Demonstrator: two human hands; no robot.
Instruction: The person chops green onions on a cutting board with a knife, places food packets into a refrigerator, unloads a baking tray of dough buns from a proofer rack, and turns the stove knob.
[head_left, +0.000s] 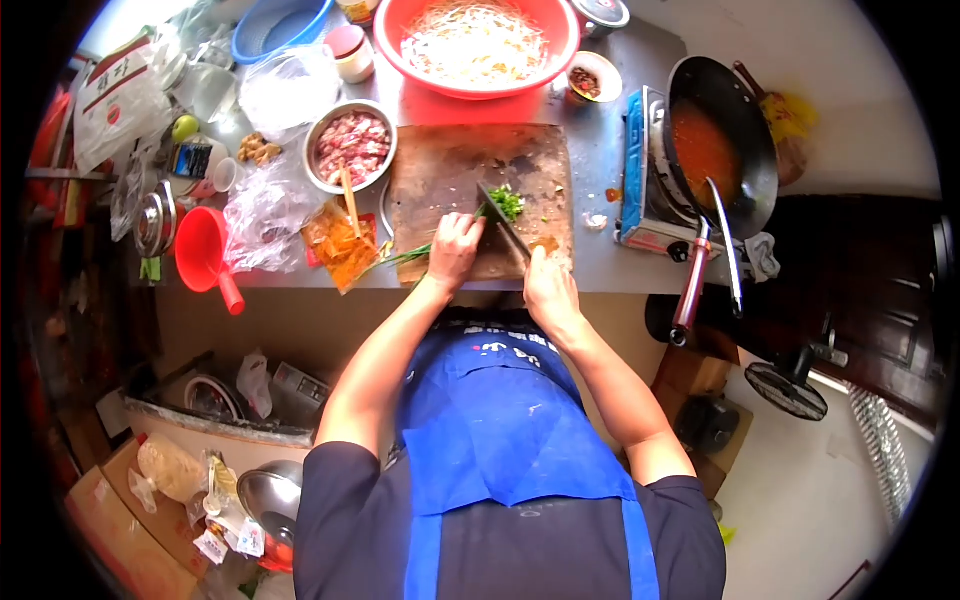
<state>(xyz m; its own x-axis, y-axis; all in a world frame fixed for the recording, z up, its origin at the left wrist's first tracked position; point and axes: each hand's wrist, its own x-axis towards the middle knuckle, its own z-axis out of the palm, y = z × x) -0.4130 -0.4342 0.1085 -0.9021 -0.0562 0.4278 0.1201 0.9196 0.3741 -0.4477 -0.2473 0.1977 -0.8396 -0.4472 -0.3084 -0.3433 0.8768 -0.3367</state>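
Note:
On the wooden cutting board (430, 165), my left hand (456, 248) is closed around a bunch of green onions (410, 256), whose long ends stick out to the left. My right hand (550, 283) grips the handle of a kitchen knife (508, 230). The dark blade points up and to the left, its tip close to the fingers of my left hand. Just beyond the blade lies a small pile of chopped green onion (509, 204). A few green bits are scattered to the right of it.
Behind the board stands a red basin (390, 60) of pale shreds. A metal bowl (312, 165) of raw meat sits left, near a red ladle (205, 250) and an orange packet (340, 245). At right, a wok (760, 150) with reddish liquid rests on a blue stove (633, 165).

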